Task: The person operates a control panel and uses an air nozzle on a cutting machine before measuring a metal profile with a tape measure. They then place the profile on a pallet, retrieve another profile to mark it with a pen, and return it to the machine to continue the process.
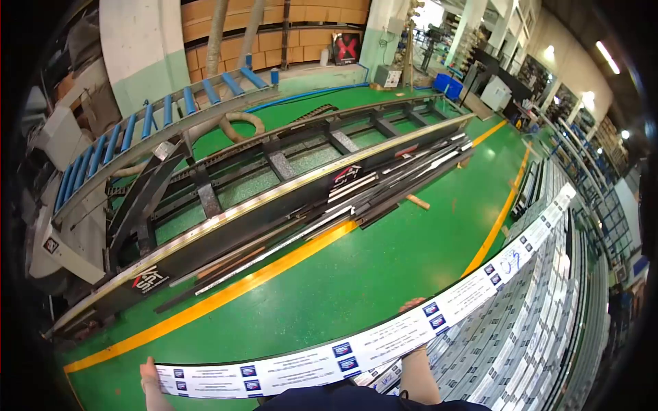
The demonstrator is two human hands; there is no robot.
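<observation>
A long white-wrapped profile (295, 370) with blue printed labels stretches from the lower left up to the right, across the front of my body. My left hand (149, 370) grips its left end, fingers wrapped round the edge. My right hand (413, 329) holds it from beneath near the middle; fingertips show over the far edge and the palm is hidden behind the profile. Blue handwriting marks the film toward the far end. Beneath and beside it on the right lies a large stack of similar wrapped profiles (480, 356).
A long black machine frame (253, 226) runs across the green floor, with dark and white bars (384, 188) lying beside it. Behind it stands a conveyor with blue rollers (147, 120). Yellow lines mark the floor. A blue bin (447, 85) and more racks are farther back.
</observation>
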